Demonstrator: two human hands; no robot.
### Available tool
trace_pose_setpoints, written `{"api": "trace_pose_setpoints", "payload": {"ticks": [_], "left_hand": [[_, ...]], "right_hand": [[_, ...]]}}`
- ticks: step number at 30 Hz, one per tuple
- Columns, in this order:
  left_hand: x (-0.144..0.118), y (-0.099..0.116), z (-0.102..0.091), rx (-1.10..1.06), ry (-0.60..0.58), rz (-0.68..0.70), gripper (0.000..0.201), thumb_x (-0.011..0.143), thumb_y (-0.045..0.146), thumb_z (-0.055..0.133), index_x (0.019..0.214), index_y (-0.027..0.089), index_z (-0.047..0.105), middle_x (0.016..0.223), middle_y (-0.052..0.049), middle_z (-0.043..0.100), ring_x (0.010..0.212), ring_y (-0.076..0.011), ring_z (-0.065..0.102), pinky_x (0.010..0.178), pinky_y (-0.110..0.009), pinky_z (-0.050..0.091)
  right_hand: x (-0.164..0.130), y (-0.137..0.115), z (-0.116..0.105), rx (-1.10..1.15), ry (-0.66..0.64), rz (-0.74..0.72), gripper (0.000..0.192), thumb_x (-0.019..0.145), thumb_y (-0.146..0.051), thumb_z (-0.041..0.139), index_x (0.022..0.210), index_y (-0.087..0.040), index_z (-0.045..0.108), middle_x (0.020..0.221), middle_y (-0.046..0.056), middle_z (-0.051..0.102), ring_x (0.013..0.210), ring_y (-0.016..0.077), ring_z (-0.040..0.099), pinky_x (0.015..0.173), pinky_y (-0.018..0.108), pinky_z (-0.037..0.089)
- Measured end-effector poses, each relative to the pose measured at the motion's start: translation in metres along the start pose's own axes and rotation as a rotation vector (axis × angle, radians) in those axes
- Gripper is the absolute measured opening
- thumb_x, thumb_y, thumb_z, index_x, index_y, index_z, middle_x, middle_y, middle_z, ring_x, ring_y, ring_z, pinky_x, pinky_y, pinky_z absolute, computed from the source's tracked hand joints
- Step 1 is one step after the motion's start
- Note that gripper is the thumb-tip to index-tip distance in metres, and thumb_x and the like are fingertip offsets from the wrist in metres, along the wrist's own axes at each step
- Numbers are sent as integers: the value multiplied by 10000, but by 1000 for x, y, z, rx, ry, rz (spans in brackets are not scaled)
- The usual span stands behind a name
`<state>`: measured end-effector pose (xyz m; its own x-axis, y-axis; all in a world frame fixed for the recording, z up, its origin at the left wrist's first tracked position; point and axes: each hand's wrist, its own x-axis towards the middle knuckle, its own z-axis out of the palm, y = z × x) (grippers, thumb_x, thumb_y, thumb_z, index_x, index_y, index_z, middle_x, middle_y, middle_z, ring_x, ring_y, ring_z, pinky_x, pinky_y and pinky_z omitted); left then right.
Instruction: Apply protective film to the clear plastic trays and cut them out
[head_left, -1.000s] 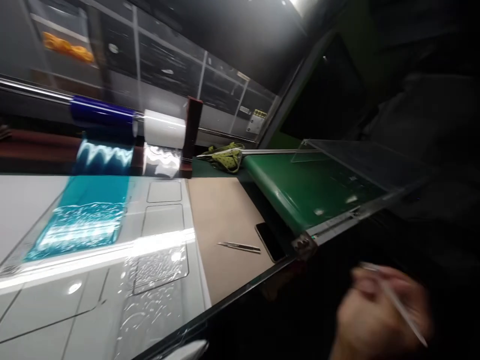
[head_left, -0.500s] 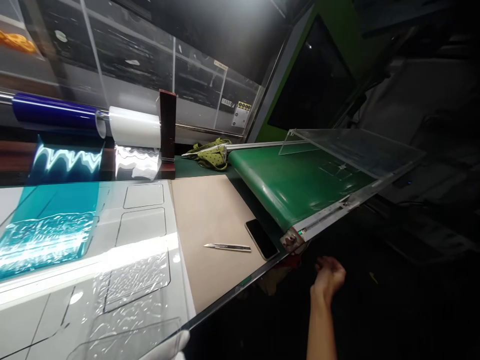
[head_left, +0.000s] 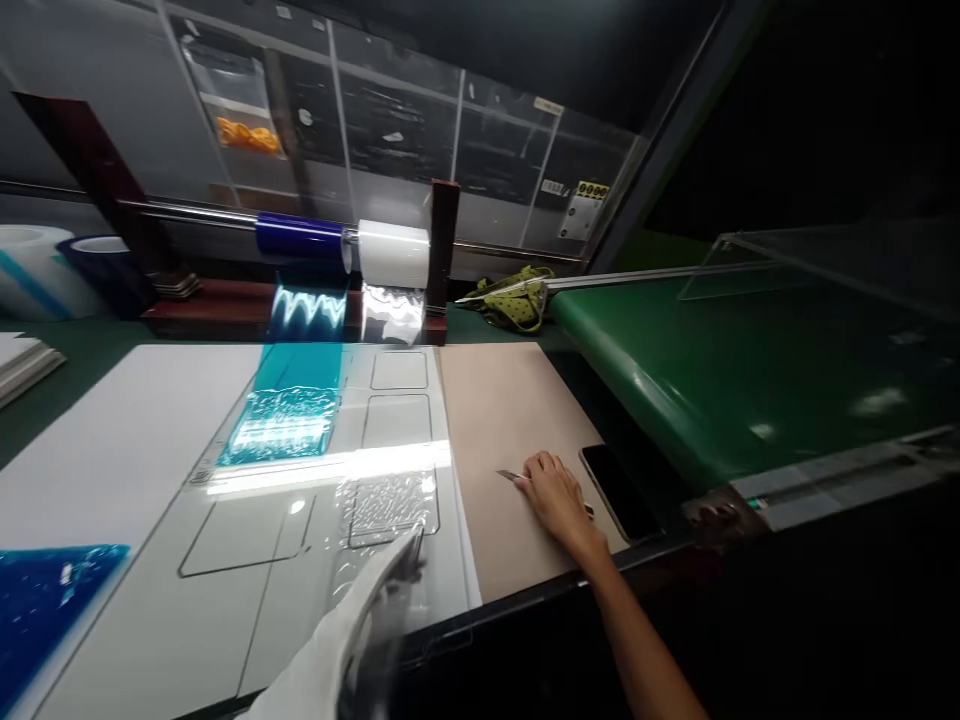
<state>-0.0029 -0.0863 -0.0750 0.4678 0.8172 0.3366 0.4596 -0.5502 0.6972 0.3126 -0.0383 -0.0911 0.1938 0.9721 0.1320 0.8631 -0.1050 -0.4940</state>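
My right hand point(head_left: 556, 498) lies on the brown board with its fingers closed over a slim craft knife point(head_left: 513, 476). The blade points left, and the knife's rear end shows beyond the palm. My left hand point(head_left: 360, 610), apparently in a white glove, is blurred over the front edge of the clear sheet; its fingers cannot be made out. Below it, a strip of clear film point(head_left: 394, 503) lies wrinkled on the sheet with black outlines point(head_left: 225, 540). A teal film strip point(head_left: 300, 400) runs onto the same sheet from the blue roll point(head_left: 300, 238).
A phone point(head_left: 619, 495) rests at the brown board's point(head_left: 487, 400) right edge. Beyond it stands a green conveyor belt point(head_left: 675, 370). A white film roll point(head_left: 394, 252) hangs on the rod at the back. Dark blue film point(head_left: 52, 620) lies front left; a green patterned cloth point(head_left: 517, 300) lies behind.
My right hand has come from beside the conveyor to the brown board and taken hold of the craft knife. My left hand has risen further into view. The view has swung left.
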Motion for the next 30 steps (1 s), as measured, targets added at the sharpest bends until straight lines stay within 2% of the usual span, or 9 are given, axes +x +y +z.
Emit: {"api": "trace_pose_setpoints", "payload": {"ticks": [2,3,7,9,13,17,20,27,30], "left_hand": [[-2,9,-4,61,26,-34,1162,538,612,734,1493,205,212,1372,-178,502,1173,-372,554,970,-559,497],[-1,13,-6,96,55,-47,1195,521,617,741,1494,196,189,1403,-188,458,1218,-390,509,1014,-583,449],[8,15,-9,225,96,-43,776,801,417,584,1476,281,226,1323,-110,530,1195,-320,530,1006,-499,460],[12,10,-9,268,76,-51,628,889,252,446,1473,324,225,1284,-70,563,1166,-271,555,1000,-442,464],[15,7,-8,274,60,-13,591,915,197,402,1459,335,219,1287,-59,555,1171,-250,543,988,-421,457],[13,12,-10,255,18,-4,611,903,246,441,1461,305,201,1299,-75,533,1167,-269,531,983,-444,452],[13,14,-14,235,-25,-2,649,898,222,411,1480,324,143,1309,-70,519,1165,-258,537,977,-418,462],[19,17,-20,209,-102,48,733,877,141,427,1502,332,96,1287,-61,548,1167,-249,550,998,-384,455],[22,19,-18,196,-114,48,721,883,138,426,1501,329,108,1289,-65,548,1170,-249,549,1006,-387,445]], "right_hand": [[5,-1,0,23,-83,-20,147,913,-253,481,792,-201,548,794,57,598,781,214,573,724,331,421],[2,-4,-1,47,-126,-31,163,939,-258,426,838,-199,540,742,31,578,703,188,558,682,310,415],[-33,-41,-15,244,-301,-74,327,1018,-360,241,1052,-201,525,642,-38,496,570,131,504,581,245,398],[-58,-71,-27,489,-426,-71,362,1014,-417,278,988,-210,575,695,-14,527,627,125,523,601,235,415],[-89,-117,-43,620,-574,-142,398,1001,-444,300,947,-223,627,787,31,609,730,138,574,673,241,451],[-96,-126,-29,567,-627,-172,479,784,-682,571,837,-207,592,719,-4,576,608,111,502,517,197,412],[-100,-120,-8,529,-570,-178,597,596,-764,682,701,-202,508,638,-38,504,528,74,394,435,166,358],[-106,-115,10,580,-404,-276,667,513,-806,685,613,-214,394,558,-78,395,452,39,286,347,153,260],[-107,-115,13,546,-326,-244,674,501,-815,680,600,-217,384,561,-73,387,466,47,306,350,153,264]]}}
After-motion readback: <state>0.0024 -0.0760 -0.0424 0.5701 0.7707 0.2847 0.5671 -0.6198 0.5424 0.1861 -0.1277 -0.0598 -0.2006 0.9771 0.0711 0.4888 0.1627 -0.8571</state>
